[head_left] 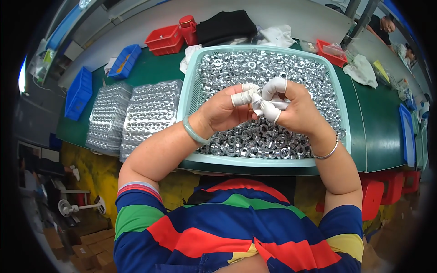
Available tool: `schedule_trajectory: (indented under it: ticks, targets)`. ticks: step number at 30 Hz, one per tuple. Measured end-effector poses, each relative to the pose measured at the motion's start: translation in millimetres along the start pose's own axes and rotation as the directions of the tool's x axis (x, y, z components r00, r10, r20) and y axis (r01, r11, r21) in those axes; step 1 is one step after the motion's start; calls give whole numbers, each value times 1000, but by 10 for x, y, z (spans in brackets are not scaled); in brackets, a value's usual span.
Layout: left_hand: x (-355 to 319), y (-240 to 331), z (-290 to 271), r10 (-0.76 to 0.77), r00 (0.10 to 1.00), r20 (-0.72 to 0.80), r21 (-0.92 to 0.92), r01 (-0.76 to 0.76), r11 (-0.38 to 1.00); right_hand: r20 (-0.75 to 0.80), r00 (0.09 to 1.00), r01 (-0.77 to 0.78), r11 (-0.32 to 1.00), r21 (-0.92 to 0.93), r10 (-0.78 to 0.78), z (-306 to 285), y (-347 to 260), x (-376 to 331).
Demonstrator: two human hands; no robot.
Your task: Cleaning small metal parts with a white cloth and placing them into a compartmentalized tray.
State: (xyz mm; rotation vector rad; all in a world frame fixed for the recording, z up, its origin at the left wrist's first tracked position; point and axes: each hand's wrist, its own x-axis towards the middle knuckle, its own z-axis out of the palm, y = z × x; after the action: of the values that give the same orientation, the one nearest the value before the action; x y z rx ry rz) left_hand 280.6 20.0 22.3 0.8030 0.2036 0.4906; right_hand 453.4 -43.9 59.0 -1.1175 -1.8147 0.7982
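My two hands meet above a light green plastic basket heaped with shiny metal nuts. White finger cots cover several fingertips. My right hand is closed on a small white cloth, which bunches between its thumb and fingers. Pressed against the same cloth, the fingers of my left hand are pinched together. What they grip is mostly hidden by the cloth and fingertips; a metal part may be there.
Left of the basket stand two stacks of clear plastic trays holding nuts, a near stack and a farther-left stack. Blue bins, a red bin, a red cup and black cloth line the green table. Another person is at far right.
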Motion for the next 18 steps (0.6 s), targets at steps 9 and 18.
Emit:
schedule_trajectory:
  ticks: [9,18]
  targets:
    - [36,-37,-51,-68,996,59,-79,73,994,-36,996,-74,965,252,86,33,39,37]
    - [74,11,-34,-58,990,126,-140,76,987,-72,986,-134,969,207,152,84,162,88]
